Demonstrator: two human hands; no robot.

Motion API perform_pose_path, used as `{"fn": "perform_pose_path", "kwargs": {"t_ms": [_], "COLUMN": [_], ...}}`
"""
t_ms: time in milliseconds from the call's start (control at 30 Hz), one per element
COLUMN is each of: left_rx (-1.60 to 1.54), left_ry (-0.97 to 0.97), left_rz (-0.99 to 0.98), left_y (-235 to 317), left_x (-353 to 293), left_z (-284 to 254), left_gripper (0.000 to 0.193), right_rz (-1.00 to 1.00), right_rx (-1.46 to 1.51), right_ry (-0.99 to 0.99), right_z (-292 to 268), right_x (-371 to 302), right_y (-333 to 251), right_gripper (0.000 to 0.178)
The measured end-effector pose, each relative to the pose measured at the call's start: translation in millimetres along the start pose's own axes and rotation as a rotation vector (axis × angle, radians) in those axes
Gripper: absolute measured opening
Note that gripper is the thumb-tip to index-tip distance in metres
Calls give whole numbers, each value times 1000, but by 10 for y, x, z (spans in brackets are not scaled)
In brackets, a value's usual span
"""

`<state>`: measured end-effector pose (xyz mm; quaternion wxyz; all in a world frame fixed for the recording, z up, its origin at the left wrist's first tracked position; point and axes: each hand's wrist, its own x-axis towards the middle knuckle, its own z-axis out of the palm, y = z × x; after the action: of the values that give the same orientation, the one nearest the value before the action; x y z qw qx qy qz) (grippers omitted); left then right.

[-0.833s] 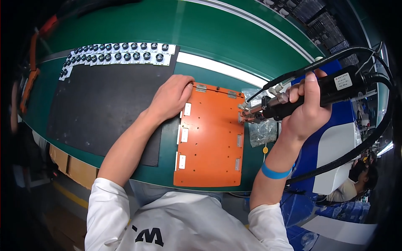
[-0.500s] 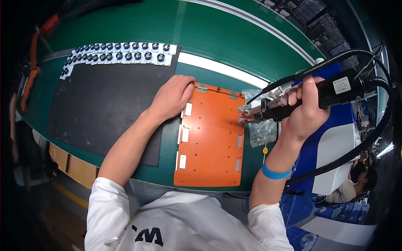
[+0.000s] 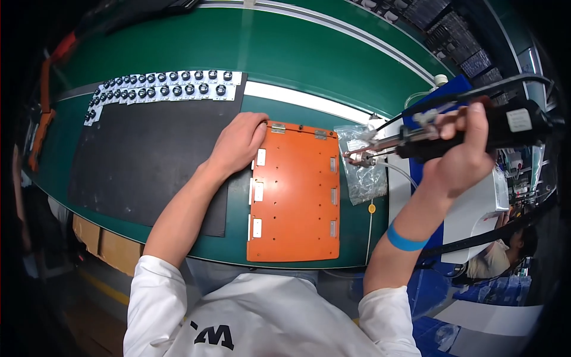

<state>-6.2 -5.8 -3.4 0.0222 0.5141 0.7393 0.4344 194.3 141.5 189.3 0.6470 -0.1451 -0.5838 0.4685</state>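
An orange rectangular panel [image 3: 297, 196] lies flat on the green bench in front of me, with small metal plates along both sides and two at its far edge. My left hand [image 3: 239, 141] grips its far left corner, fingers bent over the edge. To the right, my right hand [image 3: 461, 152] is wrapped round a black powered screwdriver [image 3: 505, 126] with a cable. The tool points left, and its metal tip end [image 3: 360, 157] is off the panel, over a clear plastic bag [image 3: 364, 183]. The bag lies beside the panel's right edge.
A dark mat [image 3: 148, 166] covers the left bench, with two rows of white circuit boards [image 3: 172, 95] bearing round black parts at its far edge. Blue and white equipment [image 3: 428, 196] stands right. Cardboard boxes [image 3: 119, 250] sit below the bench. Another person [image 3: 496, 259] is at far right.
My right hand has drawn the screwdriver right, away from the panel's right edge, uncovering a metal plate there. My left hand stays on the panel's corner. The view has shifted slightly.
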Motion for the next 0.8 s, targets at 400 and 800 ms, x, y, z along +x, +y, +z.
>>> {"fn": "perform_pose_path", "kwargs": {"t_ms": [400,800], "left_rx": [-1,3], "left_ry": [29,32], "left_rz": [23,23], "left_y": [-26,-31], "left_x": [-5,-1], "left_z": [12,6], "left_gripper": [22,23], "right_rz": [77,95], "right_rx": [-51,-28], "right_ry": [-44,-51], "right_z": [233,231], "right_x": [-250,-247], "right_y": [439,447], "right_gripper": [22,22]}}
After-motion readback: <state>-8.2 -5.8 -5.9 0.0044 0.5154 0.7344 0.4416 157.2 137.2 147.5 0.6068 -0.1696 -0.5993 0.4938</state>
